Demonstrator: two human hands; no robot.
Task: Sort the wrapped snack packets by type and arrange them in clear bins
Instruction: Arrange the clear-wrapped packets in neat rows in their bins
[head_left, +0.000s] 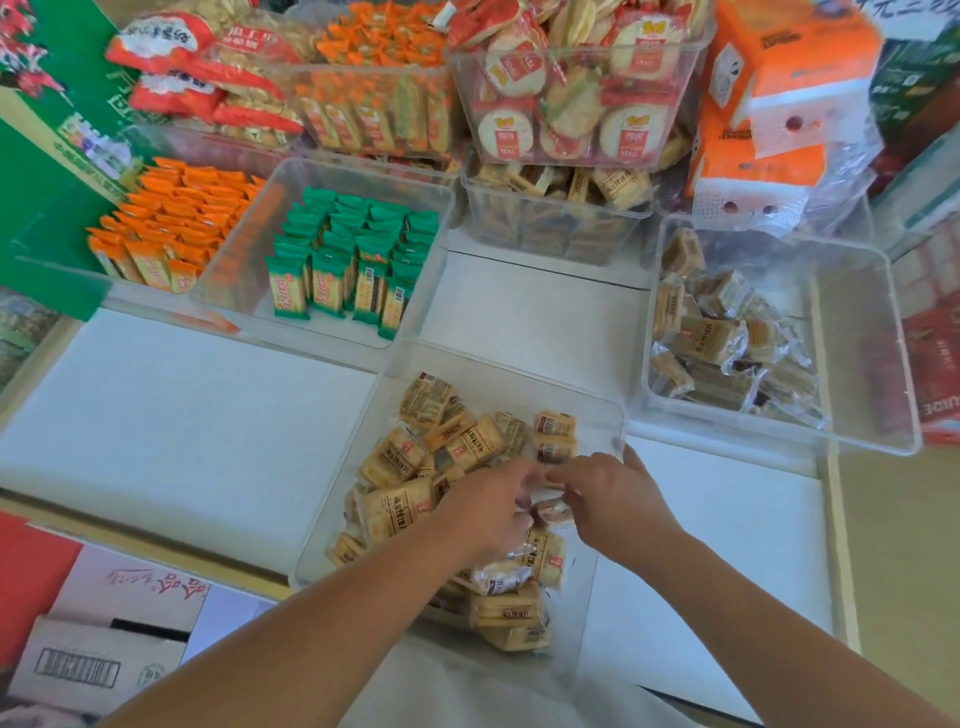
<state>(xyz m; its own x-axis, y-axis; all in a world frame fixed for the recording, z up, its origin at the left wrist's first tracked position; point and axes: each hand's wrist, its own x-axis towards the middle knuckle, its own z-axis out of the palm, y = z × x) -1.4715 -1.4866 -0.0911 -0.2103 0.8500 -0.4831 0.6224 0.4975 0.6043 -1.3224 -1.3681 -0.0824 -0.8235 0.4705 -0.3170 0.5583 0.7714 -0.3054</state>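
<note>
Left hand (488, 512), right hand (610, 493) pinching tan packets (553, 514) (blurred) inside near bin (519, 379).

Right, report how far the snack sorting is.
Done: orange packets and green packets stand binned in neat rows. In hand: left hand and right hand are at the tan packets, jumbled in the near bin; grip blurred. Left: those, plus the loose heap in the right bin.
</note>
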